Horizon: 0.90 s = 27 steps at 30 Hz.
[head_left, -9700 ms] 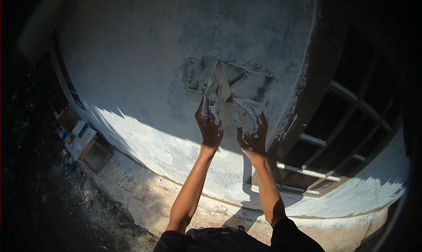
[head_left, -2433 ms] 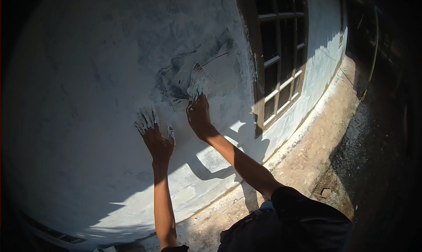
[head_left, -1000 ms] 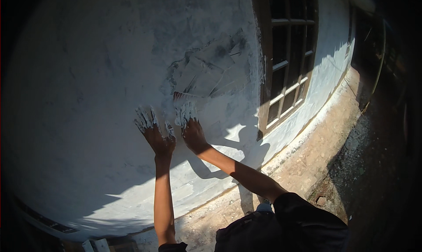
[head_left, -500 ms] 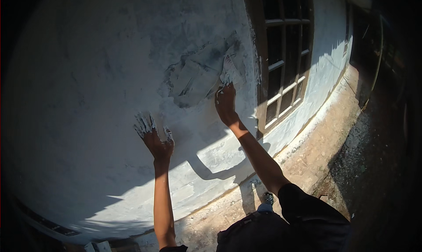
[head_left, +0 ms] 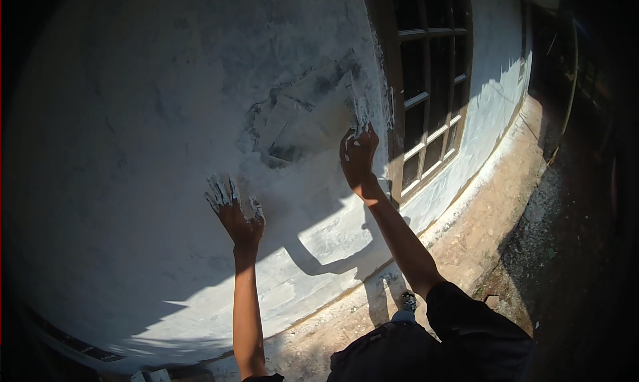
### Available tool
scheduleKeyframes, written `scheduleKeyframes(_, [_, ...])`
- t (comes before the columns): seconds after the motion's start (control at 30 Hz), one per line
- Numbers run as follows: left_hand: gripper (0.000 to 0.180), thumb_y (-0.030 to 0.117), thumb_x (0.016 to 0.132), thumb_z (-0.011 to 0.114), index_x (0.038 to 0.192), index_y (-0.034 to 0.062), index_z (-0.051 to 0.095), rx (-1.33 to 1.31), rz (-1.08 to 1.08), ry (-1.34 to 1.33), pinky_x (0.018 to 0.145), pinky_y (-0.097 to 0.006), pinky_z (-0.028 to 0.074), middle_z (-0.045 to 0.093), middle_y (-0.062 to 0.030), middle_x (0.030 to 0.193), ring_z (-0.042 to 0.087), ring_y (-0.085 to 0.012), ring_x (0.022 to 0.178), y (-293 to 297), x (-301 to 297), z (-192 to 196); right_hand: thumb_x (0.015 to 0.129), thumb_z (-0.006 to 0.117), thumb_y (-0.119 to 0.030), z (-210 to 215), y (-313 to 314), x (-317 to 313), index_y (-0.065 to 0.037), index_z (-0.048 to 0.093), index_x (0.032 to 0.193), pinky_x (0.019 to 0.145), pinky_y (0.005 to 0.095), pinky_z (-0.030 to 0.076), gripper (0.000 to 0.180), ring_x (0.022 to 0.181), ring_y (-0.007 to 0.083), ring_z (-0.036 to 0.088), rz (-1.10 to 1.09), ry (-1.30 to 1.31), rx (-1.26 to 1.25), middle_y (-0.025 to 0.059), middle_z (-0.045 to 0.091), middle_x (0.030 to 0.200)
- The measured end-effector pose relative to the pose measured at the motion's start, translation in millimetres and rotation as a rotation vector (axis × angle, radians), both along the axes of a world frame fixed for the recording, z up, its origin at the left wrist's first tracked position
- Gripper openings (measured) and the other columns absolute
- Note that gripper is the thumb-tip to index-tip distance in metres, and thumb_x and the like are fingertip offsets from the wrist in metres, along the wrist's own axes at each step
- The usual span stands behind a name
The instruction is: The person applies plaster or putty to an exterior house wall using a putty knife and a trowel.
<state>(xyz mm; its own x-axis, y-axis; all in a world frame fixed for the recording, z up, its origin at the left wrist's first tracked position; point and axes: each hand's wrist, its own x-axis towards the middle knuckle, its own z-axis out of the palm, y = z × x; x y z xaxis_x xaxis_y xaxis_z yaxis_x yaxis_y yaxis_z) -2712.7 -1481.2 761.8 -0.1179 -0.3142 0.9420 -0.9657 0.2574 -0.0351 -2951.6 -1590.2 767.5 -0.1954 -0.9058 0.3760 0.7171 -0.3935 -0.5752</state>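
My right hand (head_left: 360,152) grips a putty knife (head_left: 360,99) smeared with white paste. The blade sits at the right end of a rough patch of wet-looking grey-white filler (head_left: 293,119) on the wall, close to the window frame; it shows nearly edge-on. Lower and to the left, my left hand (head_left: 238,212) is spread at the wall, its fingers and thumb thickly coated with the same white paste. No tool shows in it. Whether its palm touches the wall I cannot tell.
The pale painted wall (head_left: 133,149) curves across the view, shaded above and sunlit below. A brown-framed window (head_left: 432,95) with white bars stands right of the patch. A concrete ledge (head_left: 466,239) runs along the wall's foot, with gravel (head_left: 532,229) beyond.
My right hand and the putty knife have moved a little to the right, toward the window frame, and the blade has turned more edge-on. My left hand has barely moved.
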Motion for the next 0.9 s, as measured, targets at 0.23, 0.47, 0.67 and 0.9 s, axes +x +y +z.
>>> scheduleKeyframes(0.23, [0.056,0.009,0.073,0.053,0.126,-0.0002,0.039,0.001,0.009,0.001,0.103,-0.051,0.015,0.034,-0.0232,0.131,0.027,-0.039,0.125,-10.1,7.1,-12.0,0.075,0.048,0.007,16.5,-58.9,37.4,-0.002,0.042,0.083,0.052,0.025,0.04,0.014,0.062,0.0119,0.044,-0.37,0.308,-0.114,0.005,0.043,0.074])
scheduleKeyframes(0.47, [0.057,0.009,0.072,0.053,0.125,-0.0016,0.039,0.061,-0.001,0.02,0.103,-0.051,0.015,0.033,-0.0243,0.131,0.027,-0.0398,0.124,-17.2,28.4,-29.4,0.068,0.053,0.002,-50.4,48.9,152.9,0.005,0.051,0.079,0.069,0.0451,0.041,0.011,0.074,0.0367,0.047,-0.795,1.107,-0.568,0.0215,0.044,0.08])
scheduleKeyframes(0.67, [0.061,0.011,0.069,0.053,0.128,0.0002,0.036,0.017,0.02,0.005,0.103,-0.052,0.013,0.03,-0.0239,0.133,0.025,-0.0395,0.125,-16.1,27.9,-18.0,0.068,0.046,0.01,5.0,36.9,57.4,0.009,0.047,0.096,0.065,0.0298,0.043,0.028,0.075,0.0285,0.051,-0.957,0.921,-0.611,0.0174,0.048,0.091])
scheduleKeyframes(0.9, [0.058,0.013,0.072,0.052,0.127,0.0,0.038,0.027,0.054,0.028,0.104,-0.051,0.013,0.032,-0.0236,0.132,0.024,-0.0388,0.126,-5.6,33.8,-21.2,0.074,0.046,0.004,-21.6,16.5,112.6,0.006,0.037,0.092,0.075,0.0378,0.038,0.02,0.078,0.0275,0.044,-0.667,0.967,-0.247,0.0152,0.041,0.085])
